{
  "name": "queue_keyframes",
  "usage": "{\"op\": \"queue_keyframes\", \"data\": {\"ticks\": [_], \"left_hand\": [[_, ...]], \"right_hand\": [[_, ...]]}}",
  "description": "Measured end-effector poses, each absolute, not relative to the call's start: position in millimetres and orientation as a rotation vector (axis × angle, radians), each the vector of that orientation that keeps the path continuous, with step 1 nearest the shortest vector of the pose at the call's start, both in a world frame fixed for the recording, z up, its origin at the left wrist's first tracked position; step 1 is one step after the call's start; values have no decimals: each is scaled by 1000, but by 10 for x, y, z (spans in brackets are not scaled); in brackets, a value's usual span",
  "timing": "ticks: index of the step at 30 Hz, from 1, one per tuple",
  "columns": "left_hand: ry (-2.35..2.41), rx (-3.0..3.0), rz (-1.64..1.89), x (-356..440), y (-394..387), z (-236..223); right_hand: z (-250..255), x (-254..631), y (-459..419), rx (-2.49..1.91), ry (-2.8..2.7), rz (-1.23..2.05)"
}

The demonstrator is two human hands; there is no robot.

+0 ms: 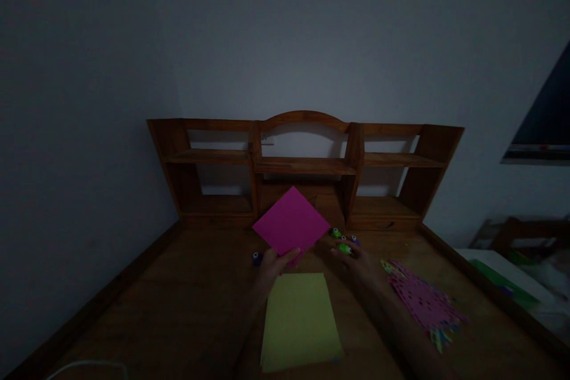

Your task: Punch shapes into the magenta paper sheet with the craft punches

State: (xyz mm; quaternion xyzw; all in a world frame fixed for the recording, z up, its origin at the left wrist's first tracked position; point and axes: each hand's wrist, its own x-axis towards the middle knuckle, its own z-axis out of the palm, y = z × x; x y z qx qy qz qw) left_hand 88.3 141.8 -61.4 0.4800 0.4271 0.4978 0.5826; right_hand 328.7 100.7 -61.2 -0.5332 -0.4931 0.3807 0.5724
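My left hand [274,266] pinches the near corner of a magenta paper sheet [291,221] and holds it up tilted like a diamond above the wooden desk [178,303]. My right hand [354,262] reaches forward beside it, fingers curled around a small green punch [343,247]. Two more small punches, one green [335,232] and one purple [354,239], sit just beyond the fingers. A stack of yellow paper [299,320] lies on the desk between my forearms. The room is dim.
A wooden hutch with shelves [305,163] stands at the back of the desk. A dark blue punch [256,257] lies left of my left hand. Punched pink and coloured sheets [423,303] lie fanned at the right. A white cable [84,365] runs near the front left.
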Motion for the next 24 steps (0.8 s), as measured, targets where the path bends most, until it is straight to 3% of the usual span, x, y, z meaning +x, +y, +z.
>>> {"op": "queue_keyframes", "data": {"ticks": [3,13,24], "left_hand": [[1069,1119,1223,892,1385,-569],[1053,1286,1298,917,1450,-658],[982,1371,1300,972,1432,-751]], "right_hand": [[-598,3049,1059,-1123,-1204,1105],[-928,2796,1135,-772,-1091,1371],[-1046,2835,1180,-824,-1106,1320]]}}
